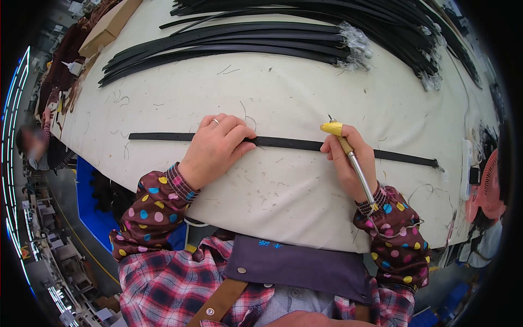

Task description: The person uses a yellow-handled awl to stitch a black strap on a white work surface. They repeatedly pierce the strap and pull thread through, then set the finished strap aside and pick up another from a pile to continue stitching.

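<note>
A long thin black belt (pixel 289 143) lies across the pale work table (pixel 261 191), its right end wrapped in a bit of clear plastic. My left hand (pixel 220 144) rests over the belt left of centre, thumb and index finger pinching its edge. Farther right, my right hand (pixel 351 163) is closed around a slim metal pen-like tool (pixel 359 171) with a fine pointed tip. The tip points away from me, beyond the belt's far edge and apart from it. Yellow wrapping covers the index fingertip. A thin cord seems to trail from the tool's back end along my right sleeve.
Bundles of black belts (pixel 234 43) with plastic-wrapped ends lie at the far side. Loose threads are scattered over the cloth. At the right stand a white power strip (pixel 466 169) and a pink fan (pixel 492 185). A blue bin (pixel 90 201) and another person (pixel 41 147) are at the left.
</note>
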`<action>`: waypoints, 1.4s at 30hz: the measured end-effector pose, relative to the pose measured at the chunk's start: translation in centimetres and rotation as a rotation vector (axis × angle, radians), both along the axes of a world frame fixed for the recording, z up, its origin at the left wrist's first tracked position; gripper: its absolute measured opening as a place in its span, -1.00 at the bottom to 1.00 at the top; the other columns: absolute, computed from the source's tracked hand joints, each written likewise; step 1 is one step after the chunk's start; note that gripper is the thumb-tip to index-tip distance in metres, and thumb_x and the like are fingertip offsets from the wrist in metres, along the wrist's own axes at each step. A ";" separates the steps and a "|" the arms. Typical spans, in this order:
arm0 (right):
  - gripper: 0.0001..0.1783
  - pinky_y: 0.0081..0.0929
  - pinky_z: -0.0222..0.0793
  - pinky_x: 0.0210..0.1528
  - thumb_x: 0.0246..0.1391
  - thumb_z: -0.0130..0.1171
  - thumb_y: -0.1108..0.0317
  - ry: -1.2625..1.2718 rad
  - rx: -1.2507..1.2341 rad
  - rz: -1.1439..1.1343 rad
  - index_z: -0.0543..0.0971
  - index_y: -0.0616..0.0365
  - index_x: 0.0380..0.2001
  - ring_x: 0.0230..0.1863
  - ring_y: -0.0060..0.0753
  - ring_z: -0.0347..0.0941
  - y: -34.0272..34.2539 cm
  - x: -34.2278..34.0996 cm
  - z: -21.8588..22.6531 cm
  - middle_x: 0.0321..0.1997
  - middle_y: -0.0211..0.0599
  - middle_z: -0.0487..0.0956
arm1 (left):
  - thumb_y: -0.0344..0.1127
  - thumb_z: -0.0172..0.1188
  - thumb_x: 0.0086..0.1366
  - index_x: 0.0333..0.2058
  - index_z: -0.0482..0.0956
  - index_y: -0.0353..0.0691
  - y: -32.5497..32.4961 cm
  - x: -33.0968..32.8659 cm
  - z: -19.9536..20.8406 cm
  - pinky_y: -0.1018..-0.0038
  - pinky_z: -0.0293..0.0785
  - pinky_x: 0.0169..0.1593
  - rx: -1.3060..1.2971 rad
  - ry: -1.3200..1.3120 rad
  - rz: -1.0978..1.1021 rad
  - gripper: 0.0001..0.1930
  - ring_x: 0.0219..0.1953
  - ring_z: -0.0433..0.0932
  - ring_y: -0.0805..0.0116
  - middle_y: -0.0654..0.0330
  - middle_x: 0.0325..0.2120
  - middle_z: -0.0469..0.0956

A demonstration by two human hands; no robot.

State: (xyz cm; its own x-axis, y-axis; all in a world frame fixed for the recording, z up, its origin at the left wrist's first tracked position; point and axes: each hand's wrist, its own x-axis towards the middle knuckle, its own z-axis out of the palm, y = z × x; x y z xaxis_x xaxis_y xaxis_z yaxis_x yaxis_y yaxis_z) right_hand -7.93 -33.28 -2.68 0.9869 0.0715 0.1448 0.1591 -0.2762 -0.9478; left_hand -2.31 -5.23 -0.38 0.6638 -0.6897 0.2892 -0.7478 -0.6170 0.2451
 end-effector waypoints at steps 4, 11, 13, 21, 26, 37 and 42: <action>-0.81 -0.67 0.32 -0.34 0.27 0.02 0.53 -0.003 0.016 -0.002 0.46 0.22 -0.06 -0.43 -0.63 0.37 -0.1 0.0 -0.1 -0.43 -0.36 0.54 | -0.32 0.32 0.16 -0.28 0.55 -0.05 -0.1 0.1 0.0 0.38 0.34 -0.01 0.030 -0.110 -0.024 -0.84 -0.27 0.51 0.38 0.36 -0.34 0.49; -0.78 -0.67 0.33 -0.33 0.29 0.03 0.49 0.051 0.028 -0.021 0.46 0.26 -0.03 -0.43 -0.62 0.38 0.0 0.1 -0.1 -0.43 -0.37 0.54 | -0.40 0.33 0.14 -0.28 0.58 -0.09 -0.1 0.2 0.1 0.38 0.34 -0.05 0.019 -0.100 -0.020 -0.84 -0.28 0.50 0.31 0.33 -0.35 0.53; -0.77 -0.65 0.34 -0.33 0.28 0.08 0.46 0.064 0.089 -0.023 0.49 0.29 -0.03 -0.42 -0.61 0.39 0.2 0.1 0.0 -0.41 -0.35 0.54 | -0.40 0.33 0.15 -0.28 0.58 -0.08 -0.1 0.2 0.0 0.38 0.34 -0.05 0.020 -0.105 -0.017 -0.84 -0.28 0.50 0.32 0.33 -0.36 0.53; -0.78 -0.62 0.32 -0.36 0.22 0.22 0.39 -0.118 0.119 0.062 0.58 0.33 -0.16 -0.41 -0.63 0.36 0.4 0.9 -0.3 -0.36 -0.35 0.54 | -0.37 0.35 0.13 -0.29 0.60 -0.06 0.1 0.3 -0.3 0.36 0.34 -0.04 -0.010 -0.130 -0.031 -0.83 -0.30 0.50 0.36 0.36 -0.37 0.53; -0.82 -0.70 0.23 -0.46 0.19 0.23 0.41 0.070 0.213 0.076 0.59 0.29 -0.19 -0.49 -0.73 0.30 2.9 1.2 0.1 -0.42 -0.44 0.51 | -0.33 0.35 0.12 -0.32 0.57 -0.04 0.1 0.2 -0.4 0.37 0.34 -0.01 0.001 -0.143 -0.034 -0.84 -0.31 0.51 0.41 0.38 -0.38 0.51; -0.78 -0.70 0.24 -0.51 0.12 0.28 0.43 0.089 0.133 0.092 0.40 0.20 -0.32 -0.54 -0.77 0.32 4.9 2.0 0.3 -0.51 -0.49 0.46 | -0.31 0.37 0.09 -0.32 0.57 -0.03 0.1 0.0 -0.4 0.37 0.35 -0.01 -0.001 -0.156 -0.023 -0.82 -0.33 0.52 0.42 0.38 -0.40 0.50; -0.78 -0.75 0.11 -0.51 0.17 0.25 0.40 0.049 0.051 0.112 0.38 0.15 -0.31 -0.53 -0.84 0.18 5.0 2.0 0.3 -0.50 -0.58 0.41 | -0.29 0.36 0.10 -0.33 0.56 -0.02 0.1 0.0 -0.3 0.36 0.35 0.01 0.006 -0.166 -0.022 -0.83 -0.32 0.54 0.43 0.38 -0.40 0.51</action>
State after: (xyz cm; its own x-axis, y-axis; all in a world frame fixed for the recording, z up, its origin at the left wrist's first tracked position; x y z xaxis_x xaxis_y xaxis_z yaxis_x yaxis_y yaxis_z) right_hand -5.88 -28.32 -2.34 0.9791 0.1753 0.1030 0.1395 -0.2110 -0.9675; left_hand -2.28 -5.17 -0.67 0.5921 -0.7056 0.3894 -0.7910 -0.6012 0.1135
